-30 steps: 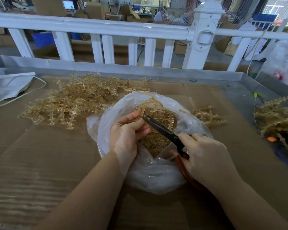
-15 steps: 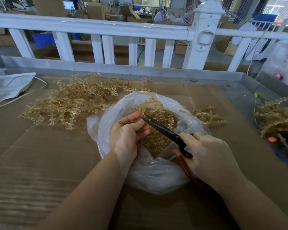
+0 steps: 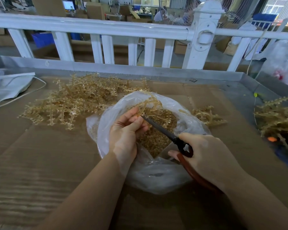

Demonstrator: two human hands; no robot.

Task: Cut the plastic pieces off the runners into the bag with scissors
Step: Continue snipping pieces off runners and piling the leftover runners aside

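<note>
The left hand (image 3: 126, 131) pinches 1 tan runner (image 3: 147, 103) between thumb and curled fingers, over the mouth of 1 clear bag (image 3: 156, 176). The right hand (image 3: 209, 156) grips the red handles of 1 pair of scissors (image 3: 163, 130), whose dark blades point up-left, their tips at the runner just beside the left fingertips. Cut plastic pieces (image 3: 155, 140) fill the bag, too many to count. 3 heaps of runners lie on the cardboard (image 3: 32, 155): 1 large pile (image 3: 70, 100) behind-left, 1 small cluster (image 3: 206, 115) just right of the bag, 1 at the right edge (image 3: 279, 117).
</note>
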